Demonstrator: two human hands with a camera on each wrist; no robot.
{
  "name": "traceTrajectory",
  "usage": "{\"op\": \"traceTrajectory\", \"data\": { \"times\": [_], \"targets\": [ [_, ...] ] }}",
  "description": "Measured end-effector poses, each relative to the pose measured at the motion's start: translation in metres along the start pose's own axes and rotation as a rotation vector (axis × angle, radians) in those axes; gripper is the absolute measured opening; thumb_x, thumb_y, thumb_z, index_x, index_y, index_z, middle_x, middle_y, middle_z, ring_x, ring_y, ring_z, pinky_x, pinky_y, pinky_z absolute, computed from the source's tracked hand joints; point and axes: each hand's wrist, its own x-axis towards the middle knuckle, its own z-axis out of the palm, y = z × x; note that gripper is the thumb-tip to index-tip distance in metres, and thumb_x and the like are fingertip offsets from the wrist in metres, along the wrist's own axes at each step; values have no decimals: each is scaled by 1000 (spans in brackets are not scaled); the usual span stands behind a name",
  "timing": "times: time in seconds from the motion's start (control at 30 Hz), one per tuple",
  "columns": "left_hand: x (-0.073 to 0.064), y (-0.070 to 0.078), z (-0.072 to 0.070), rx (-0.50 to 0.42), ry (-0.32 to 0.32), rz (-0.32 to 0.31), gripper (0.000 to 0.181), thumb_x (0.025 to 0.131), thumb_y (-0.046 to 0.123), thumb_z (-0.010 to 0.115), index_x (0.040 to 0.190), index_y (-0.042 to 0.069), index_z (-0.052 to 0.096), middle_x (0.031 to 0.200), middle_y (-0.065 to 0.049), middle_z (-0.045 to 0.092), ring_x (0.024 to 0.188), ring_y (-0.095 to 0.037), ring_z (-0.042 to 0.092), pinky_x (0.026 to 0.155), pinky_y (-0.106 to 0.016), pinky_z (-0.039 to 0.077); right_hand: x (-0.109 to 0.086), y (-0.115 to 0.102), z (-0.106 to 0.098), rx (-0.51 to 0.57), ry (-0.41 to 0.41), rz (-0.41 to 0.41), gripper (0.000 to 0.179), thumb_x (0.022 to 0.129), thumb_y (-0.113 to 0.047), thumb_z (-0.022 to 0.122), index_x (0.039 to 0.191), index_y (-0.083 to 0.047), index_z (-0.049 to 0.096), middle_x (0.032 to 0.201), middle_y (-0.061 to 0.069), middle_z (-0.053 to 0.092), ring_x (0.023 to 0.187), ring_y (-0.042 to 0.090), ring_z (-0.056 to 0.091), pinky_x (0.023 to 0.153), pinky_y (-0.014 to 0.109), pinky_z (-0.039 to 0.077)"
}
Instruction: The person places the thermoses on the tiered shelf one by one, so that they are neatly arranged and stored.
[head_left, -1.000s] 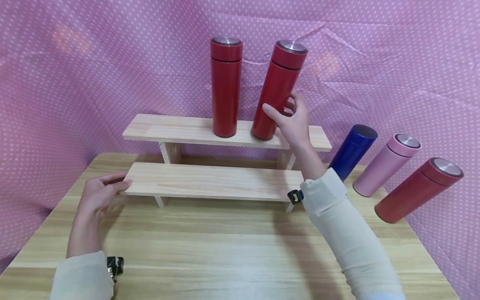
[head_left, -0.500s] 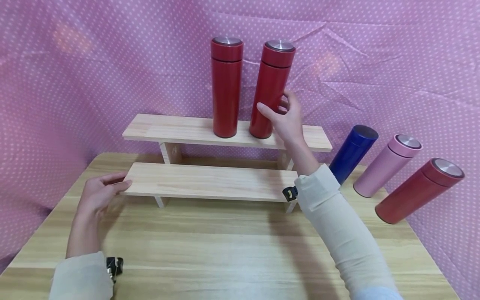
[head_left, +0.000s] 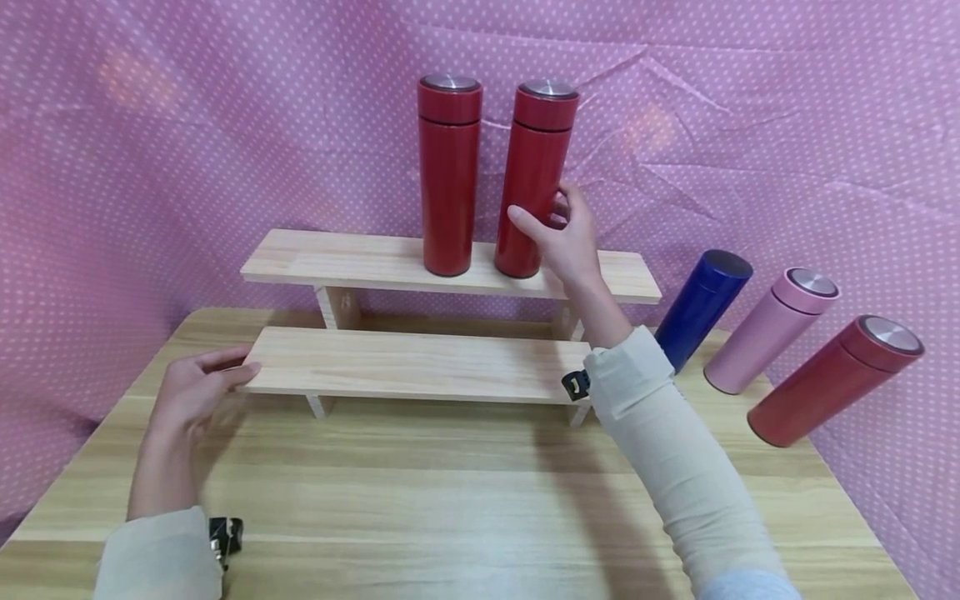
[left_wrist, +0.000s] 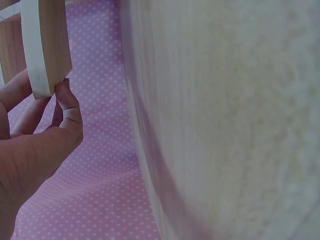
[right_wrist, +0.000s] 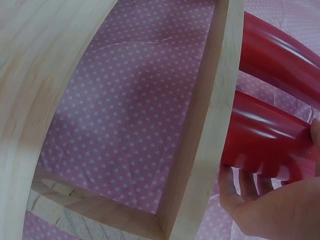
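My right hand grips a red thermos bottle low on its body. The bottle stands nearly upright at the upper wooden shelf, a small gap away from a second red thermos bottle on its left. In the right wrist view my fingers curl round the red bottle's side. My left hand pinches the left end of the lower wooden shelf. The left wrist view shows thumb and fingers on the edge of that shelf board.
On the wooden table, right of the shelves, stand a blue bottle, a pink bottle and another red bottle. Pink dotted cloth hangs behind and at both sides.
My right hand has moved left with the red bottle, which has gone from tilted right to nearly upright, nearer the other red bottle. My left hand stays on the lower shelf.
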Motion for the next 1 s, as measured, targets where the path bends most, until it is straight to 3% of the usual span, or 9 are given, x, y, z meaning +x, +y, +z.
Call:
{"op": "traceTrajectory", "data": {
  "times": [0.13,0.27,0.37,0.57,0.83,1.0],
  "targets": [
    [0,0,0,-10,7,-8,23,91,24,79,112,32,73,90,24,64,48,-6,38,33,-27,30,1,2,0,-16,-1,-12,66,86,-33,81,142,-15,50,133,10,59,121,25,56,101,41,49],
    [0,-1,0,-20,7,-5,22,91,22,80,110,32,74,91,24,64,54,-7,46,34,-28,30,0,2,0,-27,-1,-6,67,86,-33,81,142,-14,50,133,10,59,121,25,56,101,40,48],
    [0,-1,0,-16,6,-6,28,91,22,79,118,26,73,92,24,64,55,-8,46,34,-28,30,-1,1,-1,-26,-2,10,68,86,-33,81,143,-15,49,134,10,58,121,24,55,101,40,48],
    [-1,2,0,38,10,-24,60,92,30,78,143,6,57,92,27,62,50,-7,40,34,-29,31,0,-1,-1,-4,-16,34,72,85,-34,82,144,-14,47,138,9,55,125,24,53,104,40,46],
    [1,2,0,24,6,-11,50,92,29,78,137,11,63,89,27,64,45,-6,34,33,-29,31,-5,0,-9,43,-48,78,77,84,-25,84,147,-10,42,142,10,52,127,25,52,102,39,48],
    [1,2,0,57,-8,-24,61,92,33,77,143,6,56,92,28,62,46,-6,35,34,-29,32,-8,4,-18,18,-35,86,77,84,-25,84,147,-9,43,141,10,53,128,25,52,104,39,47]
  ]
}}
